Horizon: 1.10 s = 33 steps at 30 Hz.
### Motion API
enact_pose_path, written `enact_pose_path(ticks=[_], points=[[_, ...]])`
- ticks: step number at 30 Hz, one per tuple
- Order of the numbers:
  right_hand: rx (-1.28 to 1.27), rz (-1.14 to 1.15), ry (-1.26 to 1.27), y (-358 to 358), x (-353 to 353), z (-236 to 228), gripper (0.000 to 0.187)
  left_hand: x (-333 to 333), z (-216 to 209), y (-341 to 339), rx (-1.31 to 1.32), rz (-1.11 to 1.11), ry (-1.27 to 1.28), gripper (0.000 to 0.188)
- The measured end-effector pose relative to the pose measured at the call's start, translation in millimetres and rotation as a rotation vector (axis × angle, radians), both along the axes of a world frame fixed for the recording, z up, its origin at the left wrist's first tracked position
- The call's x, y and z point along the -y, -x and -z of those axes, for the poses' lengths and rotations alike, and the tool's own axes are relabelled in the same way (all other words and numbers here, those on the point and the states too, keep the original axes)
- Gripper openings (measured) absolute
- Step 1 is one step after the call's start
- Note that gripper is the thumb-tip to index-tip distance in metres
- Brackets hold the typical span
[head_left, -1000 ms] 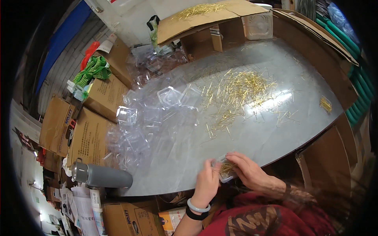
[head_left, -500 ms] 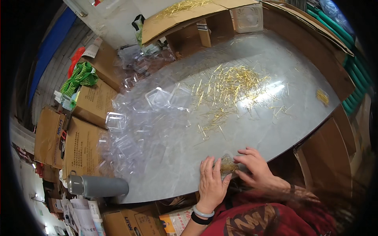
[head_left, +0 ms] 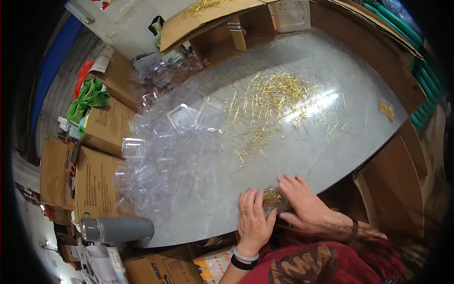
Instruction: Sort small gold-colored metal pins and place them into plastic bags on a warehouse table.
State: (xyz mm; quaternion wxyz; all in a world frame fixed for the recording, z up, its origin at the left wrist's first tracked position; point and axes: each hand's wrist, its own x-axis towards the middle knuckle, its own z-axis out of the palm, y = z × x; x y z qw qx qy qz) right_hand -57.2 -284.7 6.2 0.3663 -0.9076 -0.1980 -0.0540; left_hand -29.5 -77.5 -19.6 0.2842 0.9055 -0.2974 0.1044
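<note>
A small clear plastic box [head_left: 272, 198] filled with gold wire hooks sits near the table's front edge, between my two hands. My left hand [head_left: 254, 217] steadies its left side, with the fingers along one side and the thumb round the near corner. At the box's right side, my right hand [head_left: 305, 203] has its fingers stretched out and its thumb apart; whether it touches the box is hard to make out. Farther off on the table lies a large loose pile of gold wire hooks [head_left: 283, 92], with stray ones scattered around it.
Many empty clear plastic boxes [head_left: 158, 142] heap over the table's left side. A grey bottle [head_left: 120, 229] lies at the near left edge. Another filled box [head_left: 386, 109] is at the far right. Cardboard partitions [head_left: 378, 45], a white fan [head_left: 292, 15] and cartons [head_left: 101, 177] surround the table.
My right hand has shifted closer to the box, and its fingers have straightened from a curl. The left hand stays beside the box. The whole view has tilted slightly.
</note>
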Motion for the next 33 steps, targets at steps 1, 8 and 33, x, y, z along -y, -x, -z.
enact_pose_path(ticks=[1,8,33], points=[[0.063,0.093,-0.107,-1.7,1.0,2.7,0.062,0.3,-0.7,-0.2,0.005,0.001,0.004,0.060],[0.111,0.132,-0.173,-20.5,5.9,10.2,0.024,-0.8,-0.6,-1.2,0.021,0.034,-0.007,0.060],[-0.284,0.027,-0.339,-28.4,10.8,-5.8,0.015,-2.9,1.6,-0.9,0.045,0.045,0.007,0.061]])
